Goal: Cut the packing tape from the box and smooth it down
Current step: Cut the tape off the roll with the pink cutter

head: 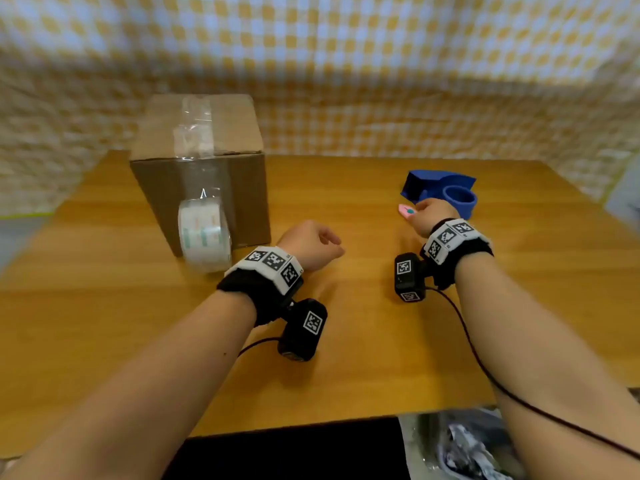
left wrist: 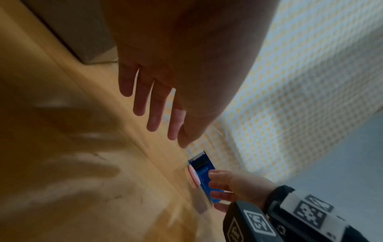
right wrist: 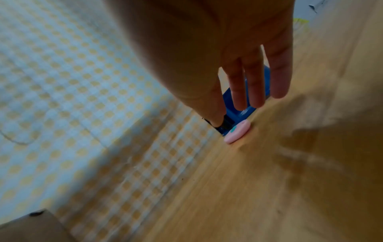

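Observation:
A brown cardboard box (head: 204, 157) stands at the back left of the wooden table (head: 346, 341). Clear packing tape (head: 194, 133) runs over its top and down its front to a tape roll (head: 204, 233) at the foot of the box. A small pink cutter (head: 406, 211) (right wrist: 238, 133) lies next to a blue tape dispenser (head: 440, 192). My right hand (head: 424, 214) hovers just over the cutter with its fingers (right wrist: 257, 85) straight, holding nothing. My left hand (head: 313, 244) hangs relaxed above the table, right of the roll, fingers (left wrist: 153, 106) loose and empty.
A yellow-and-white checked cloth (head: 381, 81) covers the wall behind the table. Cables trail from both wrist cameras across the near table edge. A crinkled plastic bag (head: 460, 445) lies below the front right edge. Bare wood lies between the hands.

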